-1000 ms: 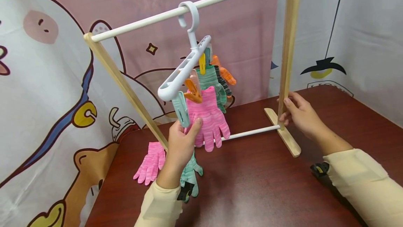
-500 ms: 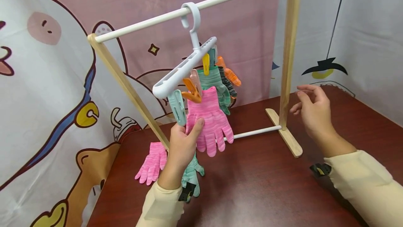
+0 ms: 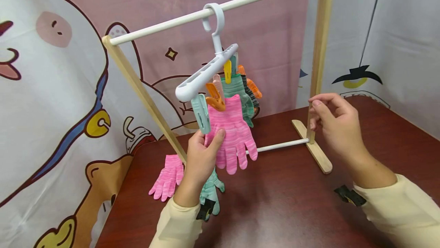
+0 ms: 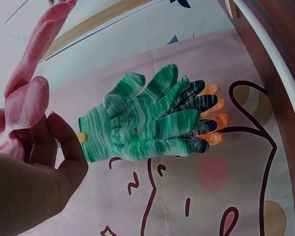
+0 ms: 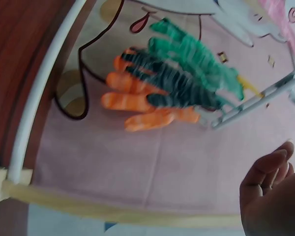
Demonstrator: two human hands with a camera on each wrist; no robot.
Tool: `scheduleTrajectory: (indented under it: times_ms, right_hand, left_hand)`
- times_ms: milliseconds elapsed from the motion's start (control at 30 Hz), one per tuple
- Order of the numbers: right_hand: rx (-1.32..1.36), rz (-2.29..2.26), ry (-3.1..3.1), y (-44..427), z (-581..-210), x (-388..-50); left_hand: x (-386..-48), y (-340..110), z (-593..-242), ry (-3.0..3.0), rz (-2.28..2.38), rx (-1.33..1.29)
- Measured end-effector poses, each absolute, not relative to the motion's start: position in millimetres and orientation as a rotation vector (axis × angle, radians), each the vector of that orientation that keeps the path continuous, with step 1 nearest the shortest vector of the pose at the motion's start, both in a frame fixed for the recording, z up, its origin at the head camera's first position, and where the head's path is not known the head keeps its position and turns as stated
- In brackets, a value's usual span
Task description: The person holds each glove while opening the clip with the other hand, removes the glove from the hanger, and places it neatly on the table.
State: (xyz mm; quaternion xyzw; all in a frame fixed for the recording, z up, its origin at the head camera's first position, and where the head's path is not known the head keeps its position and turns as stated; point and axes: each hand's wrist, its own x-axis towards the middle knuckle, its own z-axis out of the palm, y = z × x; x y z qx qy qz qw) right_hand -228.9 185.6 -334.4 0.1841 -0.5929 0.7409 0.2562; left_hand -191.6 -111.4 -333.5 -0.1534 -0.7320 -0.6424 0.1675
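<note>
left hand (image 3: 200, 159) observed with fingers grasping the hanging pink glove (image 3: 235, 131) below the white hanger (image 3: 206, 74), right hand (image 3: 338, 125), loosely curled and free, right of it.

A reddish-brown table (image 3: 275, 209), light glinting on its top, stands before a pink cloth backdrop (image 3: 275, 53) printed with large cartoon animals (image 3: 75, 68) and yellow four-pointed stars (image 3: 170, 54); pale, creased fabric (image 3: 409, 45) hangs at the right.
</note>
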Motion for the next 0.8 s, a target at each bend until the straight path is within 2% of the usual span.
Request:
scheduleTrajectory:
  times_ms: [400, 800]
  right_hand:
    - [0.586, 1.752, -2.017, 157, -303, -221]
    - [0.701, 1.631, -2.157, 133, -274, -217]
  left_hand:
    - [-192, -110, -333, -2.074, -1.855, -0.416]
    - [-193, -109, -333, -2.062, -1.83, -0.366]
